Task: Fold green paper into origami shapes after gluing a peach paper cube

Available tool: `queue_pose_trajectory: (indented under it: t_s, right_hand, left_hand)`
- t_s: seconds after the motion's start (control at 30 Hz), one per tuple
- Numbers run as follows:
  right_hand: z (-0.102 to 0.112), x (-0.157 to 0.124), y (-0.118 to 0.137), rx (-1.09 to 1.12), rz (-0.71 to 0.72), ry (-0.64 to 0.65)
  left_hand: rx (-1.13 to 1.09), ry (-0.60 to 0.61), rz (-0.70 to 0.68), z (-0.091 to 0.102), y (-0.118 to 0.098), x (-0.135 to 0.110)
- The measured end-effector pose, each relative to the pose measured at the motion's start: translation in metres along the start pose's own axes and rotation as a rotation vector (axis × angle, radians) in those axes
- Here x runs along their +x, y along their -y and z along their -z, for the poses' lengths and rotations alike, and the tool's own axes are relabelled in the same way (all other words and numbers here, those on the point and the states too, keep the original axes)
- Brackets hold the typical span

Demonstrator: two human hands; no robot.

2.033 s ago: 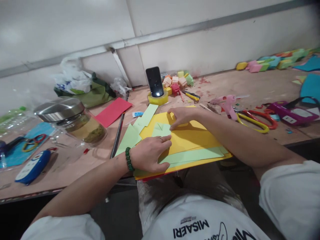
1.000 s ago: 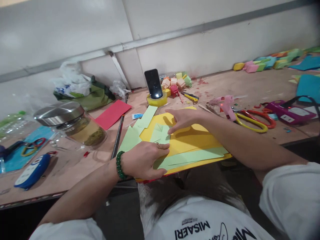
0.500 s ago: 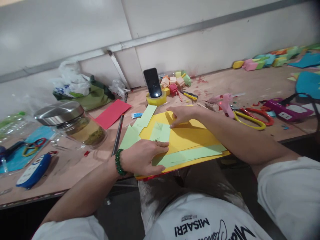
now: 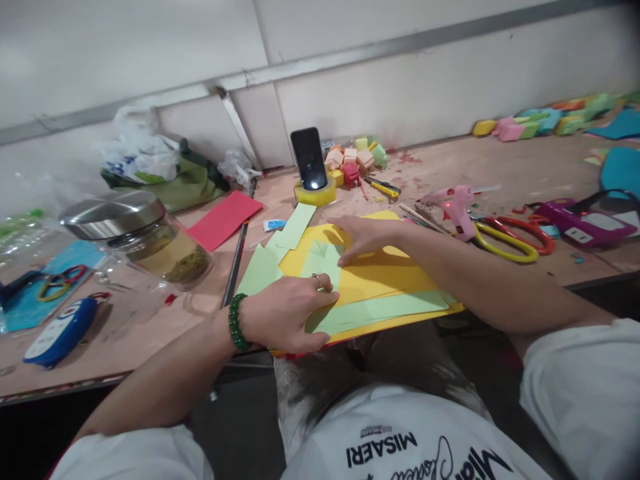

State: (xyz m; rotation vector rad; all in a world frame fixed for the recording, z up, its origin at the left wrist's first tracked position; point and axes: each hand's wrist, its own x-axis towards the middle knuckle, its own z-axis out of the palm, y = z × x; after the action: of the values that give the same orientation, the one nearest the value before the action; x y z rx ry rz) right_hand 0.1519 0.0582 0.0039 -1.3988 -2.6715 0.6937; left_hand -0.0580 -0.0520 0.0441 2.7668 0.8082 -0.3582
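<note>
A small folded light green paper (image 4: 321, 261) lies on a stack of yellow card sheets (image 4: 380, 270) at the table's near edge. My left hand (image 4: 283, 313), with a green bead bracelet and a ring, presses flat on the near side of the green paper and on the light green strips (image 4: 385, 309) below it. My right hand (image 4: 365, 237) presses its fingertips down on the far right corner of the folded paper. Both hands have their fingers stretched out. More light green pieces (image 4: 273, 250) lie to the left of the yellow stack.
A phone (image 4: 309, 160) stands in a yellow tape roll. Coloured paper cubes (image 4: 357, 160), a pink glue gun (image 4: 453, 203), scissors (image 4: 510, 237) and a purple device (image 4: 580, 223) lie to the right. A glass jar (image 4: 145, 240), red paper (image 4: 225, 219), blue items and bags sit left.
Both hands stay pressed on the green paper, my left fingers shifting slightly along its near edge. The view has swayed a little.
</note>
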Motion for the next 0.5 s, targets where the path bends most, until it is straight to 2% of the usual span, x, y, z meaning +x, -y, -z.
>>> queue_pose_trajectory:
  t_s: [0.1, 0.23, 0.37, 0.5]
  right_hand:
    - [0.008, 0.007, -0.017, 0.025, -0.044, -0.019]
    - [0.015, 0.005, -0.026, 0.001, 0.016, -0.002]
    - [0.007, -0.006, -0.006, -0.01, 0.039, 0.002]
    - [-0.007, -0.009, 0.012, -0.069, 0.151, -0.013]
  left_hand:
    - [-0.007, 0.007, 0.017, 0.001, -0.001, -0.002]
    - [-0.025, 0.014, 0.016, 0.004, 0.001, -0.004]
    - [-0.045, 0.026, -0.004, 0.005, 0.005, -0.004]
    - [-0.059, -0.012, -0.031, 0.001, 0.01, -0.004]
